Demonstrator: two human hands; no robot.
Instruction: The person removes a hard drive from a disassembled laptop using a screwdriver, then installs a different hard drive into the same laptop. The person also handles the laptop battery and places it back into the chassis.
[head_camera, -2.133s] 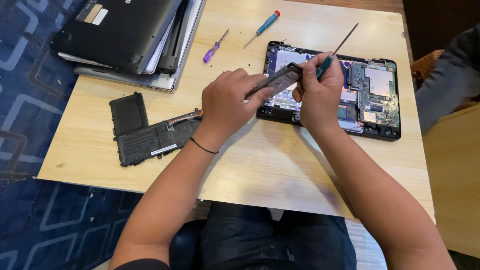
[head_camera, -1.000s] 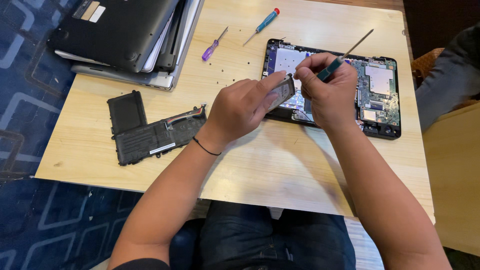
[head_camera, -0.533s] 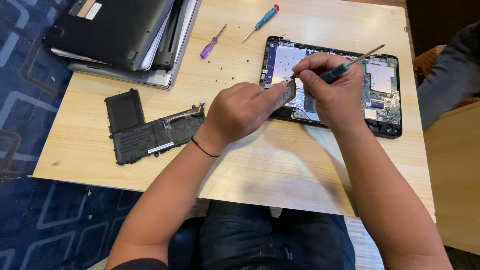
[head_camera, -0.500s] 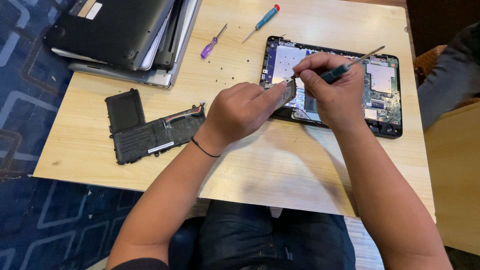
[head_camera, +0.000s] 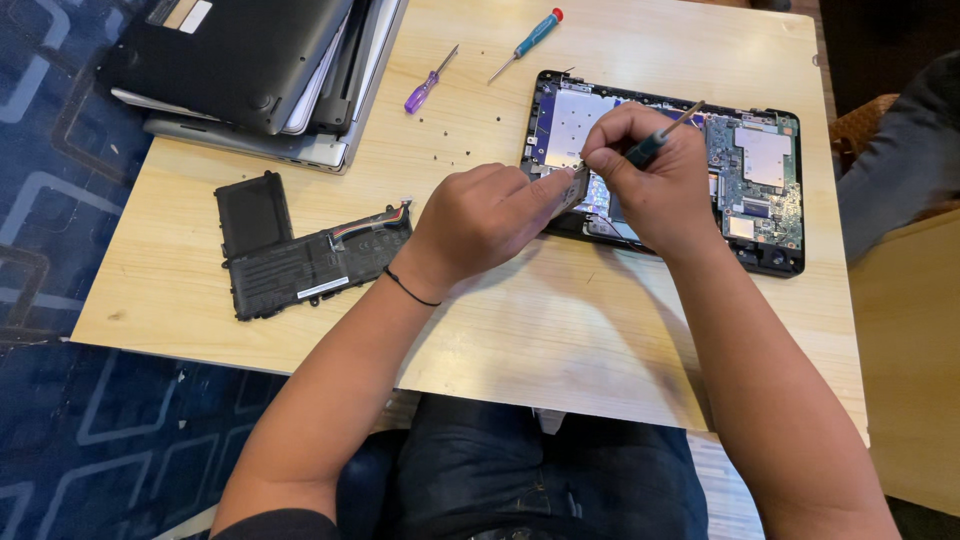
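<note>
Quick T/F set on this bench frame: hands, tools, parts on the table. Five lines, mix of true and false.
1. The right hand grips a screwdriver over the opened laptop base. True.
2. The left hand lies flat on the table, holding nothing. False: it pinches a small flat part at the laptop base's near edge.
3. A purple-handled screwdriver and a teal-handled screwdriver lie loose on the table. True.
4. The removed battery pack sits inside the laptop base. False: it lies on the table, left of the hands.
5. Closed laptops are stacked at the far left corner. True.
</note>
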